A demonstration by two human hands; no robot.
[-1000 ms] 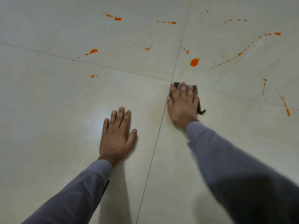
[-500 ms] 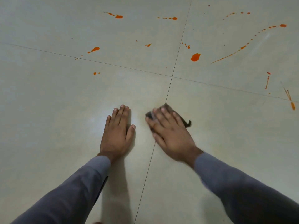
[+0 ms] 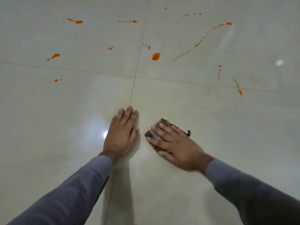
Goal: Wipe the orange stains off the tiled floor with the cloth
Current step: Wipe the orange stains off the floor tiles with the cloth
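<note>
A small, dark brown crumpled cloth (image 3: 162,125) is pressed flat against the glossy cream tiled floor (image 3: 211,127) by the right hand (image 3: 177,146), whose fingers (image 3: 159,128) are laid straight and slightly spread over it; only the cloth's far edges and a frayed corner are seen. The left hand (image 3: 121,135) is rested palm-down just beside it, fingers extended and close together, across the grout line (image 3: 132,93). Grey sleeves (image 3: 253,189) are worn on both arms. Orange stains (image 3: 156,56) are scattered well apart from the cloth, over the far tiles
</note>
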